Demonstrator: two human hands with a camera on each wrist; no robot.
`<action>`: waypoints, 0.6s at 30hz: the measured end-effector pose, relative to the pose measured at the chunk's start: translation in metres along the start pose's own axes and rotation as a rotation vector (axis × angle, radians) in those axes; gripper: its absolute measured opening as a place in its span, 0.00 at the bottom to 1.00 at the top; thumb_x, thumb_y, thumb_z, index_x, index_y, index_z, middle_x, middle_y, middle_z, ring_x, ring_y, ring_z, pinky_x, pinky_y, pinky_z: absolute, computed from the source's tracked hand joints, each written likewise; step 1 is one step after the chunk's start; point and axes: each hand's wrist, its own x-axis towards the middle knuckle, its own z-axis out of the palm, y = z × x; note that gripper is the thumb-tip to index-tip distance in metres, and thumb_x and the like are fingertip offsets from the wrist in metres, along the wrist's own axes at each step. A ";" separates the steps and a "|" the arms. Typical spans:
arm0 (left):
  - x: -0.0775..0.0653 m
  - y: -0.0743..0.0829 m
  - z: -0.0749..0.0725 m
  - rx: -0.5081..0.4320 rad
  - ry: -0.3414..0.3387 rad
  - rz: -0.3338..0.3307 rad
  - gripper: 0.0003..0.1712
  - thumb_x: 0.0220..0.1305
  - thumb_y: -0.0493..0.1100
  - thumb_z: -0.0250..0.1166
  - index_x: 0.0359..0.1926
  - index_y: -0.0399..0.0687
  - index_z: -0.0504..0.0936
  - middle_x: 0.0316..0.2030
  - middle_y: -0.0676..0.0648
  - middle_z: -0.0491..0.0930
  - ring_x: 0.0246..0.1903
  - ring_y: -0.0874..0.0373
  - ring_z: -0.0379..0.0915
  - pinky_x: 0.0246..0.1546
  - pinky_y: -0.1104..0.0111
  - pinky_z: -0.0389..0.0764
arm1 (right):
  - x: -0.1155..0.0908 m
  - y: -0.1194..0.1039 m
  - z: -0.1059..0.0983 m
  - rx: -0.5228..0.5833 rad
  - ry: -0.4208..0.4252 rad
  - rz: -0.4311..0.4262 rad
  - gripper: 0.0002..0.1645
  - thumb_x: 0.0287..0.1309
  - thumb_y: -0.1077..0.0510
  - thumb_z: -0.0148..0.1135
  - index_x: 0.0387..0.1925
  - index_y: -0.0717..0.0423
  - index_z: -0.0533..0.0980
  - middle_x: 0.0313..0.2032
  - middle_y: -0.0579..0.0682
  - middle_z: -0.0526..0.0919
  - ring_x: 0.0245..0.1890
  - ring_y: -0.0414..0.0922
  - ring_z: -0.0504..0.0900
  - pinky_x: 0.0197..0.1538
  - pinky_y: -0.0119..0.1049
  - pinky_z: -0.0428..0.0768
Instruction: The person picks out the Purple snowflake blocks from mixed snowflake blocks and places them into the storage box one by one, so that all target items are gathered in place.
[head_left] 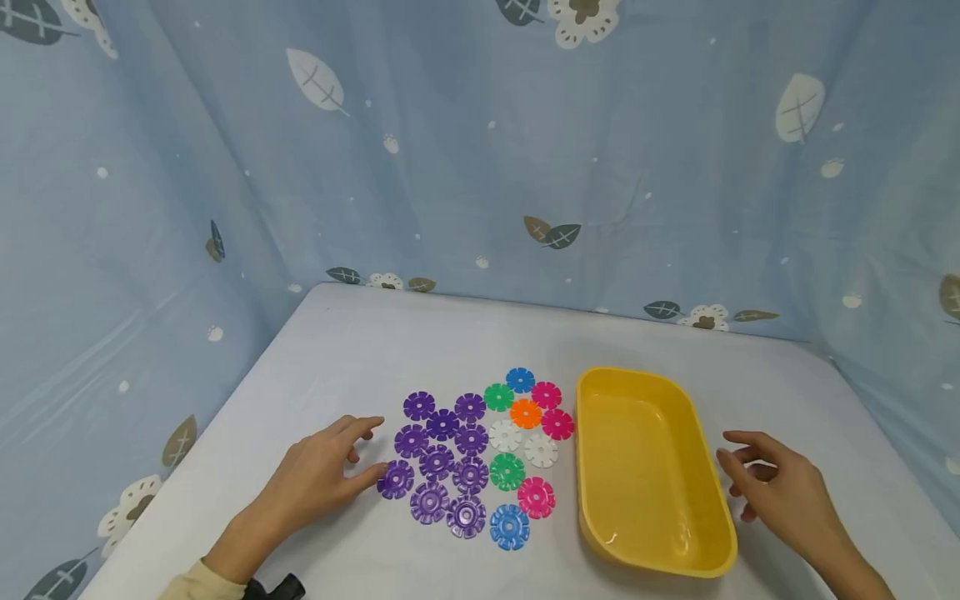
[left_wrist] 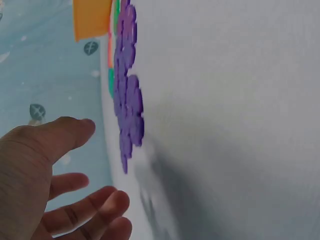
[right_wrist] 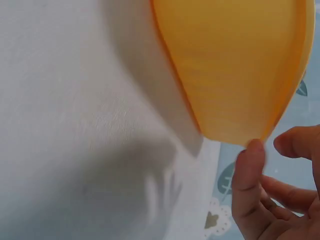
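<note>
Several flat, notched plastic discs lie on the white table. Purple discs (head_left: pixel 470 475) form the left cluster; to their right are pink, white, green, blue and one orange disc (head_left: pixel 526 414). My left hand (head_left: pixel 322 467) is at the cluster's left side, thumb tip right at the lowest-left purple disc (head_left: pixel 395 480), fingers loosely bent and holding nothing. In the left wrist view its thumb (left_wrist: pixel 65 136) and fingers are spread apart. My right hand (head_left: pixel 783 492) hovers beside the right wall of the yellow bin (head_left: pixel 648 467), fingers loosely curled around nothing. The bin has no contents.
A blue curtain (head_left: pixel 450 167) with leaf and flower prints hangs behind and at both sides of the white table (head_left: pixel 360 333). A black object (head_left: pixel 285 588) shows at the left wrist, near the bottom edge of the head view.
</note>
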 end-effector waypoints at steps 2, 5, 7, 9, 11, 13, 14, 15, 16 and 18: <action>0.000 0.002 0.003 -0.011 -0.012 -0.001 0.34 0.52 0.52 0.78 0.59 0.47 0.81 0.44 0.53 0.82 0.29 0.67 0.75 0.26 0.71 0.75 | 0.001 0.000 0.002 0.034 0.015 -0.007 0.32 0.70 0.44 0.59 0.61 0.66 0.71 0.38 0.60 0.81 0.17 0.47 0.79 0.20 0.37 0.80; 0.000 0.005 0.008 -0.030 -0.032 0.007 0.36 0.50 0.53 0.79 0.60 0.47 0.80 0.43 0.54 0.82 0.28 0.68 0.73 0.25 0.72 0.73 | 0.003 0.000 0.005 0.084 0.029 -0.032 0.30 0.70 0.45 0.59 0.59 0.65 0.73 0.35 0.58 0.81 0.15 0.48 0.78 0.19 0.39 0.80; -0.001 0.007 0.011 -0.048 -0.045 0.012 0.38 0.49 0.54 0.79 0.60 0.47 0.79 0.42 0.54 0.82 0.28 0.69 0.72 0.25 0.73 0.73 | 0.004 -0.001 0.006 0.128 0.021 -0.034 0.29 0.70 0.45 0.59 0.58 0.65 0.73 0.34 0.57 0.81 0.16 0.49 0.79 0.19 0.40 0.80; -0.002 0.008 0.013 -0.063 -0.051 0.021 0.39 0.49 0.55 0.79 0.60 0.47 0.79 0.42 0.54 0.82 0.28 0.70 0.71 0.25 0.73 0.72 | 0.006 -0.002 0.006 0.167 0.006 -0.029 0.29 0.70 0.46 0.59 0.58 0.66 0.73 0.34 0.57 0.81 0.17 0.49 0.79 0.20 0.41 0.81; -0.003 0.009 0.016 -0.072 -0.055 0.027 0.39 0.48 0.55 0.80 0.61 0.47 0.79 0.42 0.55 0.82 0.27 0.70 0.70 0.25 0.74 0.72 | 0.007 -0.004 0.007 0.197 -0.012 -0.016 0.29 0.70 0.46 0.59 0.59 0.66 0.73 0.35 0.57 0.82 0.18 0.50 0.80 0.21 0.41 0.81; -0.004 0.010 0.017 -0.080 -0.054 0.035 0.39 0.48 0.55 0.80 0.60 0.46 0.79 0.42 0.55 0.82 0.27 0.71 0.70 0.25 0.74 0.72 | 0.009 -0.004 0.008 0.208 -0.022 -0.005 0.30 0.70 0.46 0.59 0.59 0.67 0.73 0.36 0.57 0.83 0.18 0.50 0.80 0.21 0.41 0.82; -0.004 0.010 0.018 -0.079 -0.052 0.040 0.39 0.48 0.55 0.80 0.60 0.46 0.79 0.42 0.55 0.82 0.27 0.71 0.70 0.25 0.74 0.72 | 0.010 -0.005 0.009 0.210 -0.025 0.001 0.30 0.70 0.46 0.60 0.59 0.67 0.73 0.36 0.57 0.83 0.18 0.50 0.80 0.21 0.41 0.82; -0.004 0.010 0.018 -0.077 -0.052 0.042 0.39 0.47 0.55 0.80 0.60 0.46 0.79 0.42 0.55 0.82 0.27 0.71 0.70 0.25 0.74 0.72 | 0.011 -0.005 0.011 0.211 -0.029 0.006 0.30 0.70 0.46 0.60 0.59 0.67 0.73 0.36 0.57 0.83 0.19 0.50 0.81 0.22 0.41 0.82; -0.005 0.011 0.019 -0.076 -0.050 0.045 0.39 0.47 0.54 0.80 0.59 0.45 0.79 0.42 0.55 0.82 0.27 0.72 0.70 0.25 0.74 0.72 | 0.012 -0.005 0.012 0.213 -0.030 0.013 0.30 0.70 0.46 0.60 0.59 0.67 0.73 0.37 0.58 0.83 0.19 0.50 0.81 0.22 0.41 0.82; -0.006 0.011 0.020 -0.074 -0.047 0.048 0.39 0.47 0.54 0.80 0.59 0.45 0.79 0.42 0.55 0.81 0.27 0.71 0.70 0.25 0.74 0.72 | 0.013 -0.005 0.014 0.221 -0.035 0.022 0.29 0.70 0.47 0.60 0.59 0.67 0.72 0.38 0.58 0.82 0.20 0.49 0.81 0.23 0.41 0.82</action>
